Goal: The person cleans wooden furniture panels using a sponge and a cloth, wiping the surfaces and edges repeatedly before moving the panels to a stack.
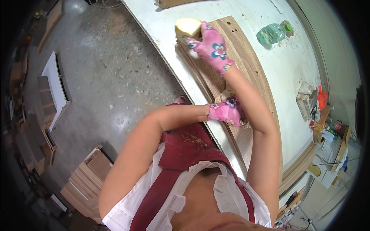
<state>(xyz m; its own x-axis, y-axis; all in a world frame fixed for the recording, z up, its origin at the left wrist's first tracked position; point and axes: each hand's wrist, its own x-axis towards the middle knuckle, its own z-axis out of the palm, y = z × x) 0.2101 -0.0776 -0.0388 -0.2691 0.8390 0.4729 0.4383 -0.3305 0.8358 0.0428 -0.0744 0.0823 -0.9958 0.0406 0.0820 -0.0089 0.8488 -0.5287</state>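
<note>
My right hand (216, 48), in a pink flowered glove, is closed round a pale yellow sponge-like block (187, 27) at the far end of a stack of wood-grain boards (248, 57). The top board has a curved right edge and several small dark holes near its far end. My left hand (225, 111), in a matching glove, crosses beneath my right forearm and rests on the boards. A crumpled beige cloth (226, 94) shows on both sides of the left glove, gripped in it. The left fingertips are partly hidden by my right forearm.
The boards lie along the left edge of a white worktable (293, 69). A greenish plastic bottle (271, 34) with a green cap lies at the far right. Dusty blocks (305, 100) and a cluttered side shelf (335, 142) stand right. Stacked panels (86, 179) stand on the concrete floor at left.
</note>
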